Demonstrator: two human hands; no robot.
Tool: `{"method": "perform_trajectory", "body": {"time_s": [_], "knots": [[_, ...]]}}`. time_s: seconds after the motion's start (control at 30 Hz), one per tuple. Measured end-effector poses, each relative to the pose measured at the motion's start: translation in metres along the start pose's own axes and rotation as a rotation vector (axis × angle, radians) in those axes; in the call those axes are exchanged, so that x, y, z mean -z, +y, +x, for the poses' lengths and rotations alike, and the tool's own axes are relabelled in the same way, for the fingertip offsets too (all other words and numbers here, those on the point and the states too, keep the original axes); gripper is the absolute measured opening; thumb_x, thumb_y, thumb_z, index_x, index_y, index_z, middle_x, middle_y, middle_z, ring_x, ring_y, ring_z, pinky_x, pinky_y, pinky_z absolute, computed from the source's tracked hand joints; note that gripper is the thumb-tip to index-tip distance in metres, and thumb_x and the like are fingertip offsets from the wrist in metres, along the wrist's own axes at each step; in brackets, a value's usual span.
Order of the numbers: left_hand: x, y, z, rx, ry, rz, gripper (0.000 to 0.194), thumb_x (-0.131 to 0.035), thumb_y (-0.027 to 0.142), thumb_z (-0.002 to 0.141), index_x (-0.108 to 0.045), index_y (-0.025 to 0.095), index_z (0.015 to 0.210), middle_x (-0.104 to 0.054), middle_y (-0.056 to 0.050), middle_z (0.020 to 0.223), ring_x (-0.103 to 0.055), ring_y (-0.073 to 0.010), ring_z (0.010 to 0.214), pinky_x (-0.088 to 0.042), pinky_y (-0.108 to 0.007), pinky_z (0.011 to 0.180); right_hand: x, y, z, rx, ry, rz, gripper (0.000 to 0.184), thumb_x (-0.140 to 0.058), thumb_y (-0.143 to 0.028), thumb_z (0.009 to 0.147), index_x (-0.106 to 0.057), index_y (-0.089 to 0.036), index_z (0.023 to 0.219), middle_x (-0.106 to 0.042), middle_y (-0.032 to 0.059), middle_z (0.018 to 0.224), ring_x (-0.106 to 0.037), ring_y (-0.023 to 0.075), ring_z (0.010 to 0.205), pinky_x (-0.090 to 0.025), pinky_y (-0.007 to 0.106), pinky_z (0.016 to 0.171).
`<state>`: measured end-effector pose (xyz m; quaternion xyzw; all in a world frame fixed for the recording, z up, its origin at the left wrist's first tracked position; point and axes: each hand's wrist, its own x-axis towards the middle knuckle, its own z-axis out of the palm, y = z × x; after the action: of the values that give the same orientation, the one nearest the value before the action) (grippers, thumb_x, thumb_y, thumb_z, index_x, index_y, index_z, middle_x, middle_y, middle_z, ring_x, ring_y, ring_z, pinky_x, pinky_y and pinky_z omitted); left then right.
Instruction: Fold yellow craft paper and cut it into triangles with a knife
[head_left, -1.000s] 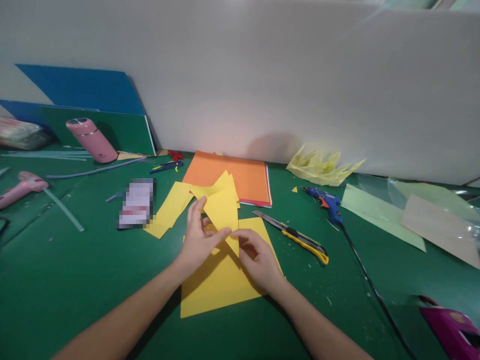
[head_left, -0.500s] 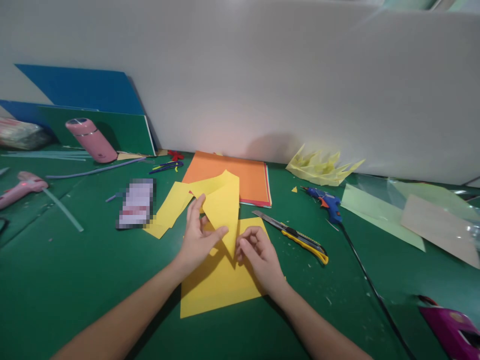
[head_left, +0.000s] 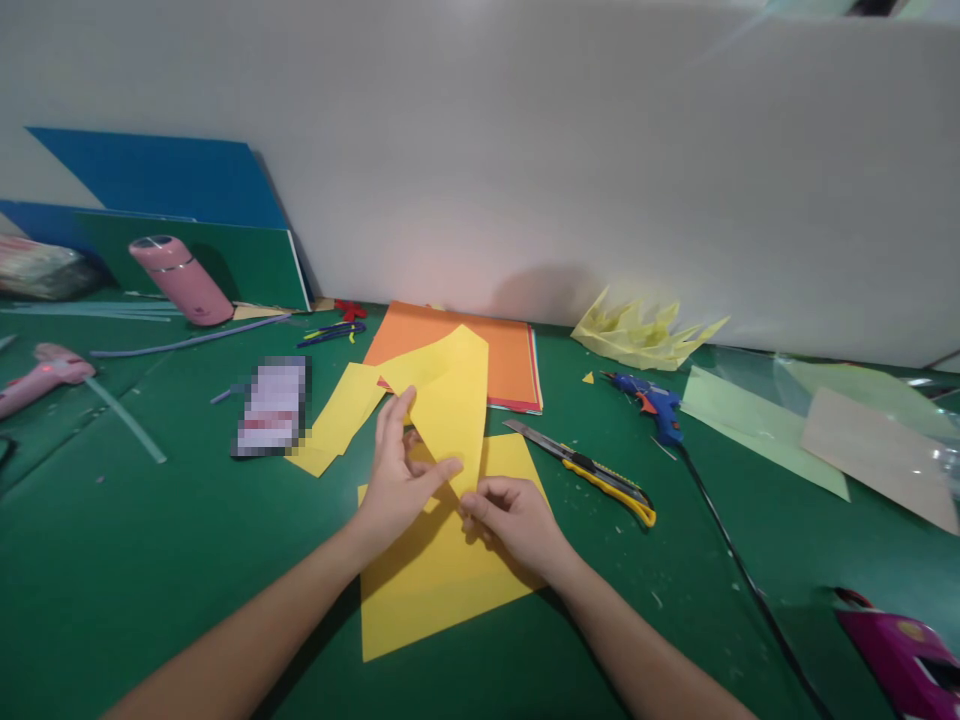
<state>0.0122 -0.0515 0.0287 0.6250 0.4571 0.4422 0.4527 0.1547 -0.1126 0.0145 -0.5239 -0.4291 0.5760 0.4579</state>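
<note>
Between my hands a folded piece of yellow paper is held up, narrowing to a point at its lower end. My left hand grips its left edge, thumb in front and fingers partly hidden behind. The thumb and fingers of my right hand pinch the lower tip. Beneath both hands a larger yellow sheet lies on the green table, partly shaded by them. Yellow paper strips lie to the left of the folded piece.
Orange paper tops a coloured stack behind. Rightward lie a utility knife with its blade out, a blue glue gun with a cord, and a spiky yellow paper piece. A phone and pink bottle are on the left.
My right hand has moved slightly left and closed on the paper's lower tip. The folded paper has shifted a little up and right, and the sheet below has moved slightly.
</note>
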Motion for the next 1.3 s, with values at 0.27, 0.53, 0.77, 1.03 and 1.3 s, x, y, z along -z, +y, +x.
{"method": "perform_trajectory", "body": {"time_s": [0.27,0.53,0.77,1.03,1.3], "knots": [[0.0008,0.0020,0.0012,0.005,0.024,0.018,0.081,-0.071,0.034,0.066,-0.034,0.033,0.138,-0.019,-0.009,0.148,-0.049,-0.0309,0.112,-0.057,-0.032,0.065,0.0017,-0.0033,-0.0008,-0.037,-0.026,0.019,0.045,-0.070,-0.059,0.061,-0.057,-0.017,0.053,-0.058,-0.0014,0.049,-0.040,0.0058,0.037,-0.031,0.020,0.039],[0.0018,0.0022,0.0050,0.005,0.012,-0.064,0.082,-0.072,0.032,0.062,-0.036,0.033,0.136,-0.017,-0.008,0.148,-0.053,-0.0273,0.104,-0.058,-0.031,0.060,0.0035,-0.0046,-0.0006,-0.023,-0.074,0.011,0.042,-0.071,-0.058,0.062,-0.058,-0.018,0.056,-0.059,-0.0013,0.050,-0.046,0.0080,0.042,-0.034,0.022,0.044],[0.0013,0.0014,0.0046,0.008,-0.005,-0.073,0.081,-0.072,0.031,0.063,-0.036,0.032,0.135,-0.016,-0.008,0.149,-0.054,-0.0249,0.100,-0.056,-0.027,0.055,0.0051,-0.0030,0.0001,-0.006,-0.103,-0.084,0.041,-0.066,-0.058,0.067,-0.054,-0.019,0.058,-0.053,-0.0033,0.048,-0.049,0.0103,0.044,-0.040,0.024,0.049],[0.0007,0.0005,0.0036,0.017,-0.039,-0.152,0.081,-0.072,0.027,0.063,-0.036,0.033,0.135,-0.014,-0.007,0.149,-0.053,-0.0260,0.104,-0.057,-0.028,0.057,0.0017,-0.0001,-0.0015,0.052,-0.068,-0.236,0.033,-0.061,-0.045,0.073,-0.042,-0.022,0.058,-0.052,-0.0034,0.051,-0.047,0.0104,0.045,-0.036,0.022,0.046],[-0.0007,0.0004,0.0059,0.012,-0.054,-0.200,0.083,-0.074,0.027,0.062,-0.036,0.033,0.136,-0.016,-0.008,0.148,-0.055,-0.0228,0.097,-0.056,-0.027,0.057,0.0018,-0.0008,-0.0005,0.032,-0.063,-0.233,0.028,-0.058,-0.039,0.072,-0.042,-0.021,0.059,-0.049,-0.0049,0.050,-0.045,0.0094,0.045,-0.034,0.021,0.045]]}}
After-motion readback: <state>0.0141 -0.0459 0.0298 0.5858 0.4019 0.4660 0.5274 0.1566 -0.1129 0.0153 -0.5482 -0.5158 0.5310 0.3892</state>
